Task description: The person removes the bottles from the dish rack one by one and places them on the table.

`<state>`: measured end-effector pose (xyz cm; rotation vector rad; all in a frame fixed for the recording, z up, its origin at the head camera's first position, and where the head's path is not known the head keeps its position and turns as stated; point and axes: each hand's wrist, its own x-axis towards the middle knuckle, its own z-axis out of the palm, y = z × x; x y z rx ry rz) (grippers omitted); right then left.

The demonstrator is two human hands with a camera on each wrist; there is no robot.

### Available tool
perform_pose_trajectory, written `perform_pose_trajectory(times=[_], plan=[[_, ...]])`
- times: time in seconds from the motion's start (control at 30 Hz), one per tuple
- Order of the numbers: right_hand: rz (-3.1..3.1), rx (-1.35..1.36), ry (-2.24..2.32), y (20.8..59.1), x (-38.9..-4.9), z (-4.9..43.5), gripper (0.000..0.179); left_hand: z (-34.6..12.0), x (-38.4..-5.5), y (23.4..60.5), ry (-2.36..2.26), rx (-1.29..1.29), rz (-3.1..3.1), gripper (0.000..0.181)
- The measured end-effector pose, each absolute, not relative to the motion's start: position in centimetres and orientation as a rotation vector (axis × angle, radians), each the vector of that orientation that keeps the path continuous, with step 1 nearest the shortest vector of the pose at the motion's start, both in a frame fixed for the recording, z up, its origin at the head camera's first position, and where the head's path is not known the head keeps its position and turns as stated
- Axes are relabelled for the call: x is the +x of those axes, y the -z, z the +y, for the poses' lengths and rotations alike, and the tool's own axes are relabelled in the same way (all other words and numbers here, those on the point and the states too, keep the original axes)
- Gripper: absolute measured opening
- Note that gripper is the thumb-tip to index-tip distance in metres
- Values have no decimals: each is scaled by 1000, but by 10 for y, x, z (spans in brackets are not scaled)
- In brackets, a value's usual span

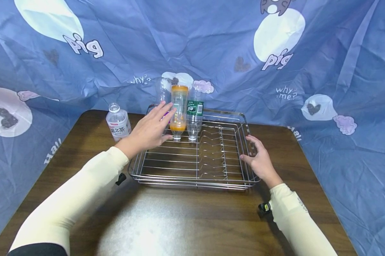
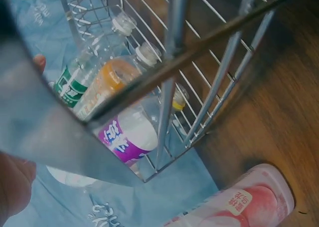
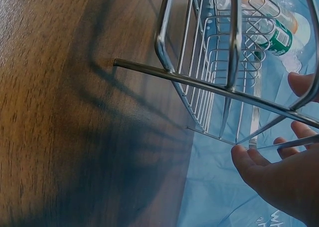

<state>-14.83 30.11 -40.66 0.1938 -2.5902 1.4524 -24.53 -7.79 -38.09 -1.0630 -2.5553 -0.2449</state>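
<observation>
A metal wire dish rack stands on the table. Three plastic bottles lean upside down at its back: one with a purple label, one with orange bands, and one with a green label. My left hand hovers with spread fingers in front of the purple-labelled bottle, hiding most of it in the head view. At the rack's right side is my right hand, thumb and fingers apart on either side of the rim. Whether it touches the metal, I cannot tell.
A clear bottle with a pinkish-white label stands upright left of the rack. The brown wooden table extends in front of the rack. Behind hangs a blue printed cloth.
</observation>
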Motion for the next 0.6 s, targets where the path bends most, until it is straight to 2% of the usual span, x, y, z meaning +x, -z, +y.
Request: perform_pose_trajectory(times=[0.6], plan=[[-2590,193,-1456,407,-148,300,66,-66,-245,371,82,-1163,-2650,96]])
